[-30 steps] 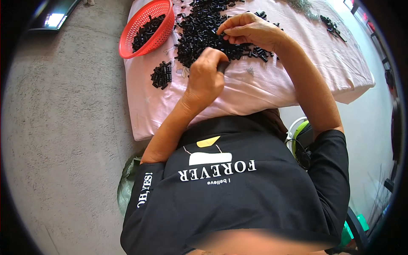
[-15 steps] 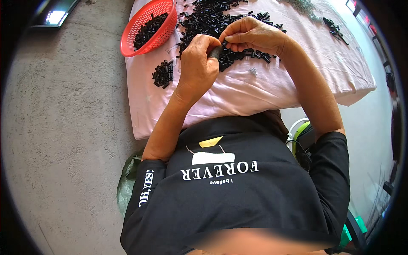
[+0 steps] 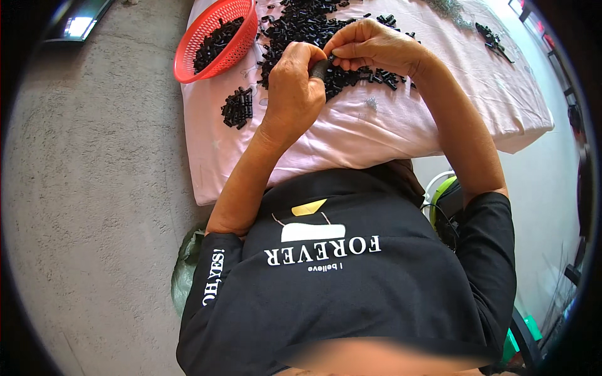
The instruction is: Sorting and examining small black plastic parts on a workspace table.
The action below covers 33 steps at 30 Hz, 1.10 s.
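My left hand (image 3: pixel 295 84) is closed around a small black cylindrical piece (image 3: pixel 320 67), whose end sticks out toward my right hand. My right hand (image 3: pixel 373 47) pinches at that end with fingertips together; what it holds there is too small to tell. Both hands hover over a big heap of small black pieces (image 3: pixel 307 28) on a table covered with a pink cloth (image 3: pixel 401 119). A smaller pile of black pieces (image 3: pixel 238 108) lies to the left of my left hand.
A red plastic mesh basket (image 3: pixel 216 39) half full of black pieces sits at the table's far left corner. More dark parts (image 3: pixel 489 37) lie at the far right of the cloth. Grey concrete floor (image 3: pixel 94 188) spreads to the left.
My left hand rose from the cloth and moved toward the right hand; the two hands now meet over the heap around one black piece.
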Tool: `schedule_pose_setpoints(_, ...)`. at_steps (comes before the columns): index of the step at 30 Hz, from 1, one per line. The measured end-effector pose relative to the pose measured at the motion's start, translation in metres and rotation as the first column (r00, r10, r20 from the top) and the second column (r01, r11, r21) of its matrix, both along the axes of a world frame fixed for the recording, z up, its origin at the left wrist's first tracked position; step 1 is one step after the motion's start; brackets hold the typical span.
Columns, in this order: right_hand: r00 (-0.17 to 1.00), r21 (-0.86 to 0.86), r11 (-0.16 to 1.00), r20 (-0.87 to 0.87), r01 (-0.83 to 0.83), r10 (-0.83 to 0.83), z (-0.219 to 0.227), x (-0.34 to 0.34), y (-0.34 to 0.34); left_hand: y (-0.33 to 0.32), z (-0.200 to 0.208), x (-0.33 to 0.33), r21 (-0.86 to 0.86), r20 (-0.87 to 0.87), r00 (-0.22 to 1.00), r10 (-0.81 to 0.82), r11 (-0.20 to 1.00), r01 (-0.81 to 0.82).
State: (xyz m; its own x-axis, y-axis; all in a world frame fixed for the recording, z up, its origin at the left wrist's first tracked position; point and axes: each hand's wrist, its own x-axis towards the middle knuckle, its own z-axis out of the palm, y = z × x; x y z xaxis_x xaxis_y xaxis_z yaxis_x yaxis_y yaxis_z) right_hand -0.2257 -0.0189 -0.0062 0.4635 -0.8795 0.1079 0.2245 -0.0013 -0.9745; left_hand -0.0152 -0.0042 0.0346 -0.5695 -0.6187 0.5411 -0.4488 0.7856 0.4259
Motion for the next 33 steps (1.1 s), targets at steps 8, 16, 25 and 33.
schedule_pose_setpoints(8, 0.998, 0.087, 0.996, 0.062, 0.014, -0.019, 0.003, 0.0, 0.003, -0.002, -0.001, -0.004, 0.025, -0.056, 0.998, 0.021, 0.999, -0.019)
schedule_pose_setpoints(16, 0.996, 0.077, 0.997, 0.093, 0.008, -0.016, 0.002, -0.005, -0.001, 0.011, -0.007, 0.002, 0.119, 0.003, 0.994, -0.105, 0.987, 0.104)
schedule_pose_setpoints(25, 0.984, -0.005, 0.99, 0.11, 0.14, -0.139, 0.004, -0.008, -0.002, 0.008, -0.027, 0.002, 0.067, 0.124, 0.977, -0.175, 0.984, 0.167)
schedule_pose_setpoints(33, 0.929, 0.084, 0.99, 0.344, 0.111, -0.134, 0.004, -0.008, -0.006, -0.006, -0.031, -0.026, -0.046, 0.145, 0.964, -0.223, 0.972, 0.232)
